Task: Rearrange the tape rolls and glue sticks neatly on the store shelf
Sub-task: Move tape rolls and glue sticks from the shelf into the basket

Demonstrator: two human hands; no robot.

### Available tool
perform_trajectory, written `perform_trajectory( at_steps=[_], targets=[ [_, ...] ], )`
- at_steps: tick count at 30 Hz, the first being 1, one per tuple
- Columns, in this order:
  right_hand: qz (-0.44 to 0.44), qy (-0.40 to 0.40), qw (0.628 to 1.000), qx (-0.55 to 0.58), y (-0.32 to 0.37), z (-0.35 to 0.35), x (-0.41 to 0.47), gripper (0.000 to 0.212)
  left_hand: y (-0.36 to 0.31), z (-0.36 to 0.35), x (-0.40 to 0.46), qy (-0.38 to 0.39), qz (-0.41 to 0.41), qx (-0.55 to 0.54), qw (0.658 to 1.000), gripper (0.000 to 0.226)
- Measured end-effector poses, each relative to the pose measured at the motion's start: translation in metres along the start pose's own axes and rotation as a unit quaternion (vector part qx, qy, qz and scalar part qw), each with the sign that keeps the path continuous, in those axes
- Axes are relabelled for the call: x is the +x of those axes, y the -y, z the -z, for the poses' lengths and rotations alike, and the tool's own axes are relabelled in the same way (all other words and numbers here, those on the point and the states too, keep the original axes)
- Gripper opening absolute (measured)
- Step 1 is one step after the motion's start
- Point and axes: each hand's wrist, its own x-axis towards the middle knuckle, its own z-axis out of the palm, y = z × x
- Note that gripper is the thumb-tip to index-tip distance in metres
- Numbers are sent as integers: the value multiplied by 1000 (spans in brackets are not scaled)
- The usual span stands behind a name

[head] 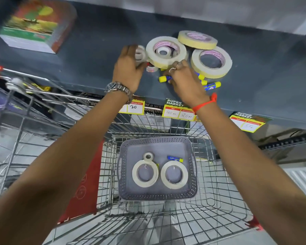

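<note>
On the dark shelf [95,50] lie three wide cream tape rolls: one in the middle [166,52] with a small white roll [162,51] inside it, one behind [197,39], one to the right [211,61]. My left hand [129,66] curls round a small white tape roll [140,53] at the middle roll's left. My right hand [182,78] rests over several blue-and-yellow glue sticks [164,78], its fingers curled on them and touching the middle roll's front rim. Another glue stick [212,85] lies to the right.
A stack of notebooks [35,27] sits at the shelf's left. Price tags [179,110] hang on the shelf edge. Below, a wire cart [219,200] holds a grey basket [157,144] with two cream rolls [145,173], a small roll and a glue stick [174,158].
</note>
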Motion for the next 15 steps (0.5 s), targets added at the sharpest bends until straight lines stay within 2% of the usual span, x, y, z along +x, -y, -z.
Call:
perform_trajectory(
  at_steps=[3, 8, 11, 15],
  targets=[
    [-3, -7, 1000, 16, 4, 4, -4, 27, -22, -7, 20, 50, -27, -43, 997, 54],
    [-6, -15, 999, 46, 2, 7, -10, 27, -30, -31, 34, 176, -66, -12, 982, 55],
    [-8, -19, 998, 57, -2, 6, -12, 30, -25, -36, 35, 184, -72, 13, 980, 53],
    [-14, -19, 999, 43, -5, 2, -12, 25, -26, -34, 38, 185, -103, 85, 974, 62]
  ],
)
